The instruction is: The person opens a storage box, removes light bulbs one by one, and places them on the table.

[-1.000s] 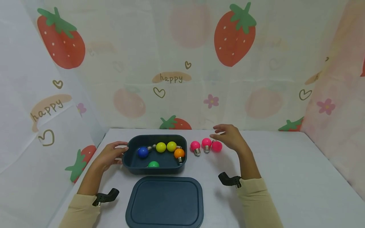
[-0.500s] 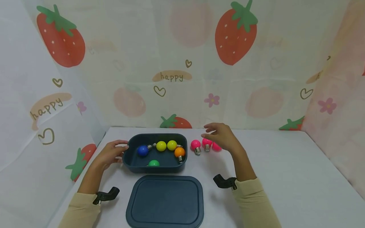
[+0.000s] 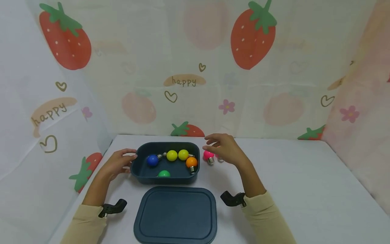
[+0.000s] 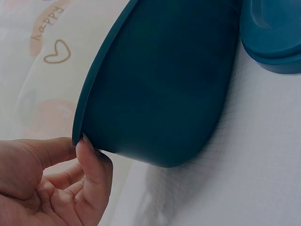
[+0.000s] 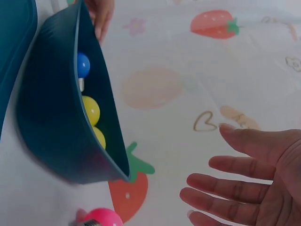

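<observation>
In the head view a dark blue plastic box [image 3: 166, 181] stands on the white table with several small round light bulbs inside: a blue bulb [image 3: 152, 160], two yellow bulbs [image 3: 172, 155], an orange bulb [image 3: 191, 162] and a green bulb [image 3: 164, 173]. My left hand [image 3: 119, 164] pinches the box's left rim; the left wrist view shows thumb and finger at that edge [image 4: 80, 136]. Fingers spread and holding nothing, my right hand [image 5: 244, 183] hovers just right of the box, over pink bulbs [image 3: 208, 155] partly hidden beneath it.
A matching flat lid [image 3: 175, 215] lies on the table in front of the box. Behind the table hangs a strawberry-print cloth [image 3: 195, 105], which also runs down both sides. Black wrist cameras [image 3: 233, 198] stick out from both forearms.
My right hand has moved left over the pink bulbs toward the box, covering more of them in the head view. The left hand stays at the box's rim.
</observation>
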### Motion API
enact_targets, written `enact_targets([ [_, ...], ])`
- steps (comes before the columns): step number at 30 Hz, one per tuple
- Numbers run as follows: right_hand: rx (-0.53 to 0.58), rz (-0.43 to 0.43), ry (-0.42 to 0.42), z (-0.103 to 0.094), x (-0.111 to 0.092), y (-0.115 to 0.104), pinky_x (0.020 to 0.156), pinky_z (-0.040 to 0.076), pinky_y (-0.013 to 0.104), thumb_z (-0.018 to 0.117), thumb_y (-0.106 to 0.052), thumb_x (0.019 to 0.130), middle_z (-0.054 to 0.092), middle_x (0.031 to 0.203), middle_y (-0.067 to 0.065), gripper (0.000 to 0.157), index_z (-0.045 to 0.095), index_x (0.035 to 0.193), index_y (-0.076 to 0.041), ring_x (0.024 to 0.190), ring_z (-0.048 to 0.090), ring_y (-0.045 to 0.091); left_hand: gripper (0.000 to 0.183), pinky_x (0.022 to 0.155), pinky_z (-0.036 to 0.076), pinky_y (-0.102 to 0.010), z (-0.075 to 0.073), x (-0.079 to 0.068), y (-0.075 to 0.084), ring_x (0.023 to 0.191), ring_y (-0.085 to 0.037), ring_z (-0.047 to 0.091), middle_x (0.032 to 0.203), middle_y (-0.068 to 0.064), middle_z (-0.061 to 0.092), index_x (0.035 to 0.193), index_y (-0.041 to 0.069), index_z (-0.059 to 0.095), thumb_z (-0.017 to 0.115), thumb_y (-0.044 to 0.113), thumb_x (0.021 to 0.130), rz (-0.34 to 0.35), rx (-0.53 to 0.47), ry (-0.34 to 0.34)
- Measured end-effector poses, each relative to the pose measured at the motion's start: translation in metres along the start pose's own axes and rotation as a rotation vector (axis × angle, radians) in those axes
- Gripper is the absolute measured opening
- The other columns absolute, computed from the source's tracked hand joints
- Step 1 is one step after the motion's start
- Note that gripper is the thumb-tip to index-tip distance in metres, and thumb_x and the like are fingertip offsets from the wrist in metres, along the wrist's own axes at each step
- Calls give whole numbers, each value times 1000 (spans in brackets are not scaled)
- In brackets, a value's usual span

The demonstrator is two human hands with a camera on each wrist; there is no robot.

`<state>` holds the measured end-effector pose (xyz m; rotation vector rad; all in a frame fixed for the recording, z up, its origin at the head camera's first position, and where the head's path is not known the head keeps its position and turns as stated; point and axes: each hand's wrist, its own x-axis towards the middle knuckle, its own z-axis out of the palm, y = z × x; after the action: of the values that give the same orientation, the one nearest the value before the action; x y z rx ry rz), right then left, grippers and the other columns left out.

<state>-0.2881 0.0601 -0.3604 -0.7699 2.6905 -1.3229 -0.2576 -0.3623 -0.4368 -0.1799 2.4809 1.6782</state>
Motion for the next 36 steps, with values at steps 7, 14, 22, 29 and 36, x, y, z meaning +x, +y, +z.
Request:
enact_targets([
  [7, 15, -40, -35, 9, -4, -10, 86, 58, 41, 72, -27, 96, 73, 113, 7, 37, 69, 128, -9, 104, 69, 26, 52, 64, 58, -29, 5, 3, -3, 77, -18, 65, 100, -10, 68, 146, -2, 45, 59, 26, 104, -5, -20, -8],
  [14, -8, -101, -73, 27, 0, -15, 87, 57, 42, 67, -32, 99, 73, 114, 6, 35, 71, 125, -9, 102, 68, 24, 51, 65, 57, -29, 6, 4, -7, 78, -19, 65, 101, -12, 68, 145, -1, 46, 58, 26, 104, -17, -14, 5],
  [22, -4, -115, -178, 53, 11, -24, 93, 54, 43, 62, -35, 101, 72, 113, 3, 37, 71, 126, -9, 107, 65, 23, 52, 66, 57, -30, 4, 3, -5, 79, -20, 65, 104, -14, 66, 146, -1, 45, 58, 26, 105, -14, -7, 0],
  [29, -14, -141, -230, 76, 25, -27, 88, 56, 37, 64, -31, 101, 72, 117, 9, 36, 70, 126, -6, 103, 69, 25, 52, 63, 57, -29, 0, 3, -1, 78, -16, 66, 98, -7, 69, 146, -3, 44, 58, 25, 104, 4, -23, -9],
  [36, -96, -146, -257, 103, 35, -28, 89, 56, 34, 66, -34, 100, 73, 116, 8, 39, 71, 125, -5, 108, 69, 23, 53, 63, 57, -29, -3, 6, -5, 81, -19, 66, 103, -10, 69, 148, -2, 43, 57, 26, 105, -10, -16, 3],
])
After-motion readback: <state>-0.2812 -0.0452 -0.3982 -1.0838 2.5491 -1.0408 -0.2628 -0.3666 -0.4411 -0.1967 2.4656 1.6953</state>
